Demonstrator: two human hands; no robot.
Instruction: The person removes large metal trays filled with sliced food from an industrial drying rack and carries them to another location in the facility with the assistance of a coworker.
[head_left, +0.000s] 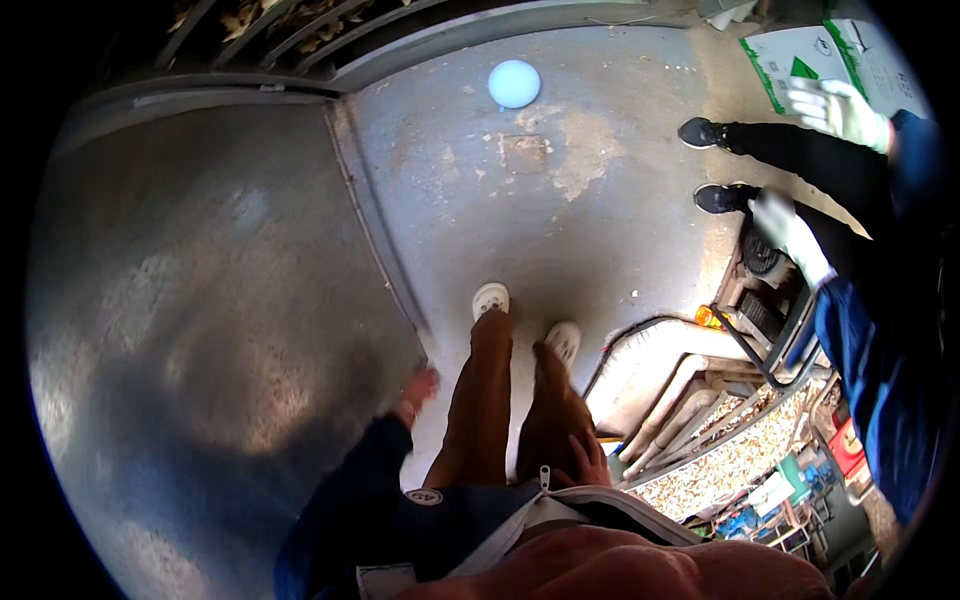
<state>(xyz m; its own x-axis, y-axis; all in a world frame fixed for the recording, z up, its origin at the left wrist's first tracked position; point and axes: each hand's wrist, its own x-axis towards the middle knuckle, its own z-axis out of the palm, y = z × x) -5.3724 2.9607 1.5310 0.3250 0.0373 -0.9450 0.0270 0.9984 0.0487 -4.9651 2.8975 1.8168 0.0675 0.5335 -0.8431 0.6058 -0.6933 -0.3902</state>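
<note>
My left hand (420, 392) hangs beside my left leg, over the edge between two floor levels. Its fingers are smeared by motion, and I make out no object in it. Against my right thigh (553, 410) rests my right hand (590, 462), its fingers stretched out and holding nothing. A round light blue balloon (514, 84) lies on the grey floor (450, 200), well ahead of my feet and out of reach of both hands.
At the right stands another person in white gloves (840, 110) and black shoes (700, 133). Behind them is a white and green box (800, 60). Pipes (670, 395) and metal-framed equipment (765, 320) lie at my right. A metal railing (250, 35) runs along the far left.
</note>
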